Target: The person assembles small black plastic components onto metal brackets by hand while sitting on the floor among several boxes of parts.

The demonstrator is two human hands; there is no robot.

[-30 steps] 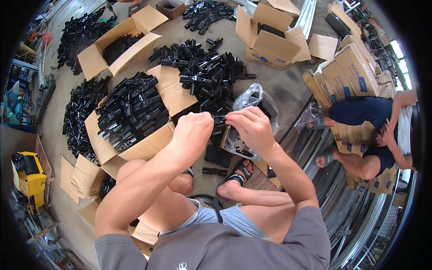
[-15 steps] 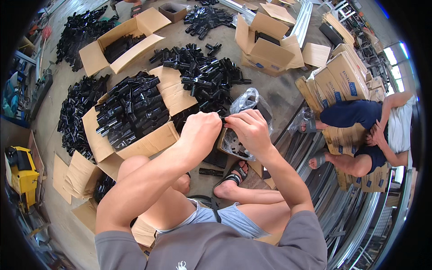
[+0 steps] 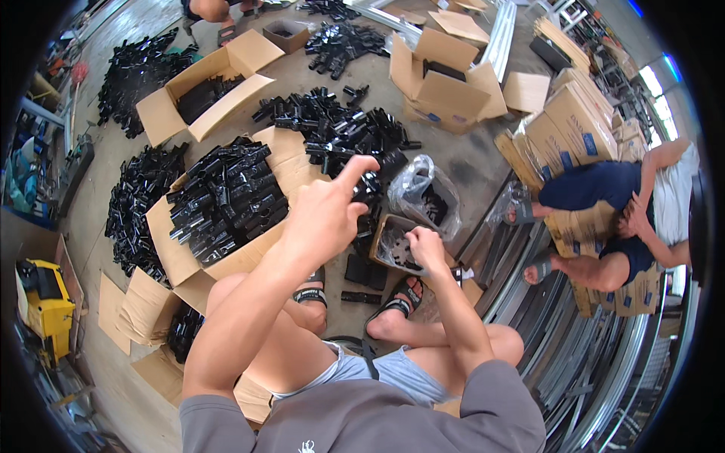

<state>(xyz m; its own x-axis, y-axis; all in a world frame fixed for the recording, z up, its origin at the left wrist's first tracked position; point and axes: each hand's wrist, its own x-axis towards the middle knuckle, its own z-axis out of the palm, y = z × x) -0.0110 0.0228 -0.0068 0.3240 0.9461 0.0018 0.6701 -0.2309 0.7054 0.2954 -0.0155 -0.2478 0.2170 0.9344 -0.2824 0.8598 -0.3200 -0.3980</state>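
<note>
My left hand (image 3: 323,215) is raised in front of the middle heap of black tube fittings (image 3: 340,124). Its index finger and thumb are spread wide, and dark fittings show behind the gap. My right hand (image 3: 427,248) hangs over the right side of a small cardboard box (image 3: 385,230) with a plastic lining and small dark pieces inside. The fingers of that hand are curled together, and whatever lies in them is hidden. Beside the left forearm stands an open carton (image 3: 162,238) piled high with long black fittings (image 3: 226,200).
A clear plastic bag (image 3: 427,185) with dark parts sits behind the small box. More open cartons (image 3: 219,72) (image 3: 445,87) stand farther back. Metal bars (image 3: 521,302) lie along the right, where another person (image 3: 642,204) sits by stacked boxes. A yellow machine (image 3: 49,306) is at left.
My hands were together over the small box, pinching something small and dark. They have parted: the left moved left and spread its fingers, the right dropped lower toward the box.
</note>
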